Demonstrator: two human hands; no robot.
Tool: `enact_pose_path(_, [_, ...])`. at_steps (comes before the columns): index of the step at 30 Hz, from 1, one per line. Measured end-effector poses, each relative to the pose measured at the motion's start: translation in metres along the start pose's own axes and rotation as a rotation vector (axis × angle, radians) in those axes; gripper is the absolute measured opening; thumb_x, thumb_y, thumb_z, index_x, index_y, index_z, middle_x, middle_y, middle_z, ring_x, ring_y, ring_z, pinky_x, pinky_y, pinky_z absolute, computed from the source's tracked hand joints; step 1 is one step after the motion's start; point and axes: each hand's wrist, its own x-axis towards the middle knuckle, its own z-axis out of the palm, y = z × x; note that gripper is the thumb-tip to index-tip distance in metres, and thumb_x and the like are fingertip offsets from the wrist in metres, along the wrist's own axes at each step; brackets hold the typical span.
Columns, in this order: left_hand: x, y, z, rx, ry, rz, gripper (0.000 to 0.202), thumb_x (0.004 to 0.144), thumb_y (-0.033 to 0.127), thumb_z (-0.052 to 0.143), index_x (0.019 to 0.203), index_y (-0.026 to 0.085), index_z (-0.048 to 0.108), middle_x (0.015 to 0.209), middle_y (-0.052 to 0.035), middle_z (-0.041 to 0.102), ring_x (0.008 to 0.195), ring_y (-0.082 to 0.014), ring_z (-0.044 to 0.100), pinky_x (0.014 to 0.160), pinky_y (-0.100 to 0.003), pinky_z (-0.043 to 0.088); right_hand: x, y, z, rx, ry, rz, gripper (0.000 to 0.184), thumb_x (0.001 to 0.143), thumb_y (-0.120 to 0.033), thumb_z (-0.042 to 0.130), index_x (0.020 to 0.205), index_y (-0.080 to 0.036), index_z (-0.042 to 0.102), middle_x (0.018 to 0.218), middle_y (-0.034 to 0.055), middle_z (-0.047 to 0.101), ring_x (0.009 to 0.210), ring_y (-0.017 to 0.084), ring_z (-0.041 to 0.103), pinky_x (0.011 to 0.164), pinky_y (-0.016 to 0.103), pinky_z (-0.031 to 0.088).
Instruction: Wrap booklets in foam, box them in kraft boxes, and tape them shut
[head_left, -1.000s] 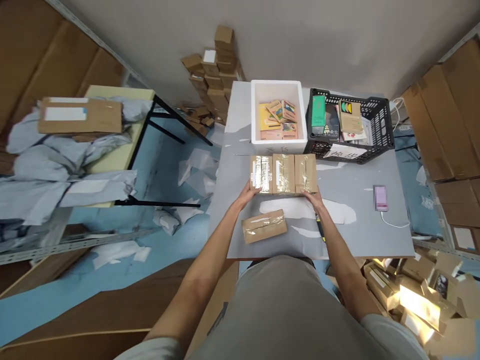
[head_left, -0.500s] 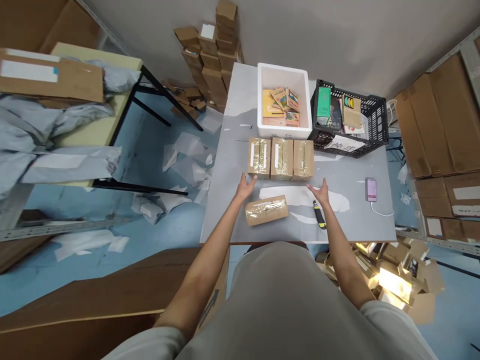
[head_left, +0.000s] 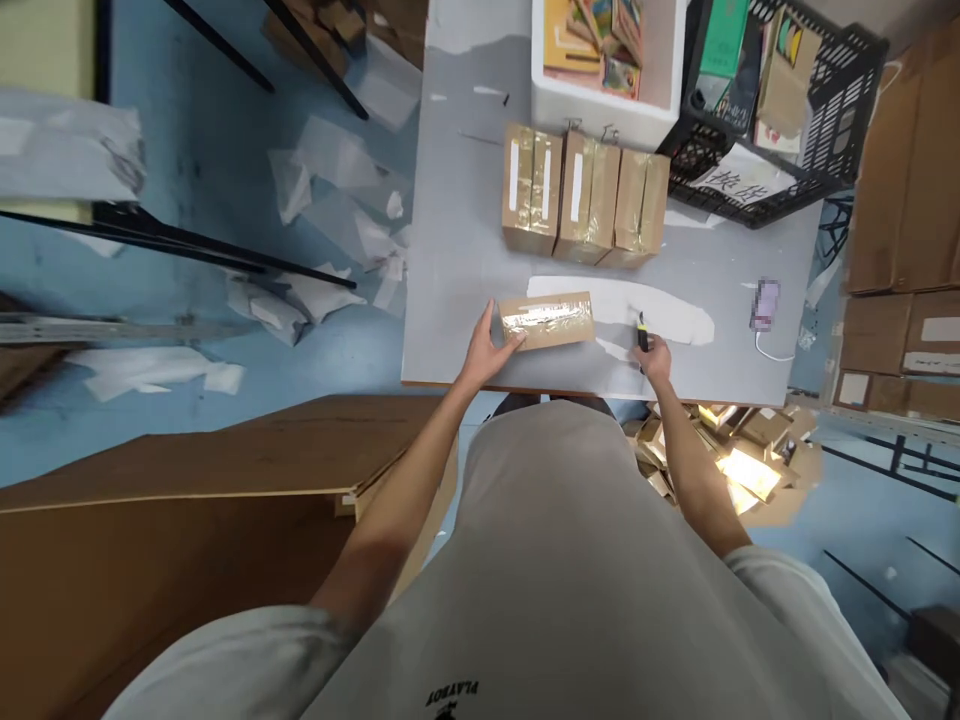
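The taped cardboard box [head_left: 555, 328], which I take as the landmark, lies flat near the front edge of the grey table [head_left: 459, 250], with its long side turned to the person, perhaps so that its taped top is easy to reach. The two hands are apart. The left hand [head_left: 489, 352] is spread at the left end of this box, the thumb at its near corner; this looks like a way to steady it, but whether it presses, I cannot tell. To the right of the box, the right hand [head_left: 655, 358] is closed around a black-and-yellow utility knife [head_left: 643, 338], its front turned away from the body, probably for safety; the blade is too small to judge. Beyond the box stand three taped boxes [head_left: 585, 200] side by side, perhaps to leave working room. Farther behind are the white foam box [head_left: 646, 128] and, more to the right, the black plastic crate [head_left: 846, 100].
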Motion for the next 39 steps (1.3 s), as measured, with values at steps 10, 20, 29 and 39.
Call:
enact_pose_path(10, [-0.009,-0.009,0.018,-0.319,-0.144,0.041,0.128,0.088,0.082,0.083,0.186,0.036,0.016,0.19,-0.0162,0.03,0.164,-0.0457,0.049,0.123,-0.06,0.058,-0.04,-0.089,0.022,0.659,-0.143,-0.179,0.03,0.099,-0.047,0.056,0.116,-0.024,0.065,0.113,0.0057,0.078,0.102,0.018,0.079,0.095,0.033,0.067])
enact_pose_path(20, [-0.053,-0.032,-0.009,-0.272,-0.175,0.026,0.12,0.091,0.075,0.083,0.185,0.032,0.023,0.181,-0.0202,0.045,0.157,-0.0421,0.059,0.12,-0.059,0.061,-0.125,-0.088,0.012,0.541,-0.163,-0.247,0.038,0.097,-0.058,0.06,0.114,-0.025,0.066,0.12,0.0091,0.08,0.099,0.021,0.078,0.094,0.04,0.068])
enact_pose_path(29, [-0.065,0.04,-0.006,-0.169,-0.031,0.192,0.083,0.102,0.072,0.074,0.167,0.024,0.056,0.165,-0.02,0.063,0.151,-0.037,0.064,0.123,-0.053,0.058,-0.178,-0.119,-0.025,0.381,-0.325,-0.475,0.054,0.102,-0.077,0.06,0.106,-0.025,0.072,0.1,0.0052,0.082,0.081,0.021,0.077,0.086,0.038,0.065])
enact_pose_path(39, [-0.043,0.056,-0.01,-0.198,-0.039,0.133,0.052,0.11,0.06,0.063,0.147,0.024,0.07,0.154,-0.0155,0.07,0.143,-0.0333,0.068,0.119,-0.051,0.06,-0.185,-0.151,-0.027,0.131,-0.37,-0.606,0.065,0.112,-0.076,0.046,0.136,-0.022,0.072,0.103,0.0073,0.086,0.085,0.026,0.081,0.086,0.037,0.063])
